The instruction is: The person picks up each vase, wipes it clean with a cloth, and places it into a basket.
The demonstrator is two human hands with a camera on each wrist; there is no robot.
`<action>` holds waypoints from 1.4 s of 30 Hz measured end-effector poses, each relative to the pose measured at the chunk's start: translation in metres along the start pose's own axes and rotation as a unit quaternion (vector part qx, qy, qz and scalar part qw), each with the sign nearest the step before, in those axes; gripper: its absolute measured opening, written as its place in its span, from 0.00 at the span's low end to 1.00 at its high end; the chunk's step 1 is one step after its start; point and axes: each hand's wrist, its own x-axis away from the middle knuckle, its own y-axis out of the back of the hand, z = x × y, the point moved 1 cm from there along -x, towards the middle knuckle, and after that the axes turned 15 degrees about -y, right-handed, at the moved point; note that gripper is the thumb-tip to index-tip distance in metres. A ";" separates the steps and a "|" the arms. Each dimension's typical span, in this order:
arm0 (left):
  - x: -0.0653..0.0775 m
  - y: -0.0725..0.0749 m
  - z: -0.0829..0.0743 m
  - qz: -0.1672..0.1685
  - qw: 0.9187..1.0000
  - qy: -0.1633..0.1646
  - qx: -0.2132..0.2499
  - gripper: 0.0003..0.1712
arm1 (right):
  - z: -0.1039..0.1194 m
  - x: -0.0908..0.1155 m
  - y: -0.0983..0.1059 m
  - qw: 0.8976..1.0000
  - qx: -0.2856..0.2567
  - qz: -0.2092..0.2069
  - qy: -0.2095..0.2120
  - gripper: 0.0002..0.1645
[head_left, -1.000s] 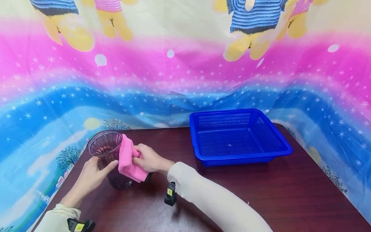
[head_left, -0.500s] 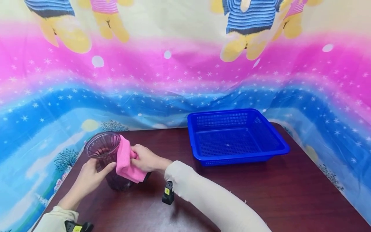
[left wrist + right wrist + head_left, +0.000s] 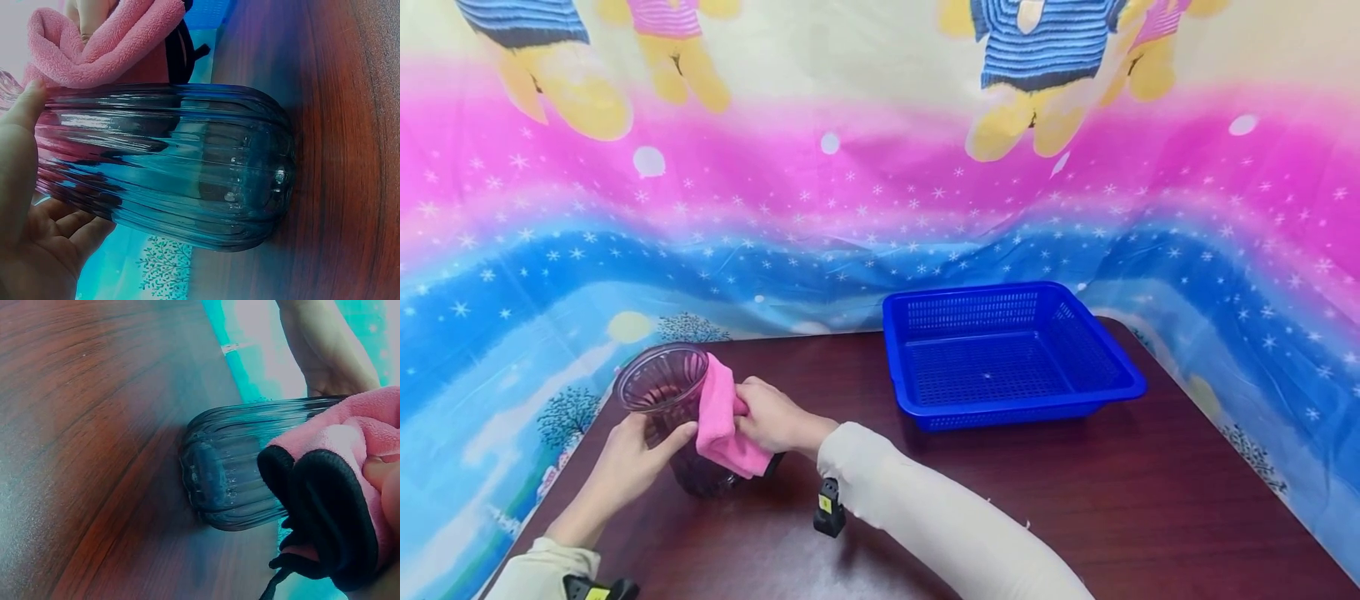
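A tall ribbed vase (image 3: 660, 380) of clear purplish glass stands upright on the table at the left in the head view. My left hand (image 3: 627, 460) grips its upper part from the near left, thumb on the side facing me and fingers on the far side. In my right hand (image 3: 777, 418) is a folded pink cloth (image 3: 721, 421), pressed against the vase's right side just below the rim. Black edging on the cloth (image 3: 334, 512) shows in the right wrist view. The vase's lower body (image 3: 206, 169) is bare in the left wrist view.
A blue plastic basket (image 3: 1015, 410) with perforated sides stands at the back right of the dark wood table (image 3: 1120, 500). Behind the table hangs a printed curtain (image 3: 850, 208). A small black camera (image 3: 829, 508) is worn at the right wrist.
Everything in the head view has shifted slightly left together. Both hands, the vase and the cloth keep nearly the same positions relative to one another.
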 end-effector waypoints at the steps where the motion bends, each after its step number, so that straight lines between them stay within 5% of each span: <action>1: 0.000 0.000 0.000 0.000 1.000 0.000 -0.001 0.28 | 0.000 0.000 -0.001 1.000 0.001 -0.001 -0.002 0.03; 14: 0.001 0.001 0.000 -0.001 1.000 0.009 0.006 0.26 | -0.001 0.003 -0.009 0.998 0.065 -0.004 -0.005 0.06; 42: 0.001 -0.001 -0.005 -0.004 1.000 0.000 0.000 0.29 | -0.011 0.012 -0.018 0.996 0.087 0.012 -0.028 0.09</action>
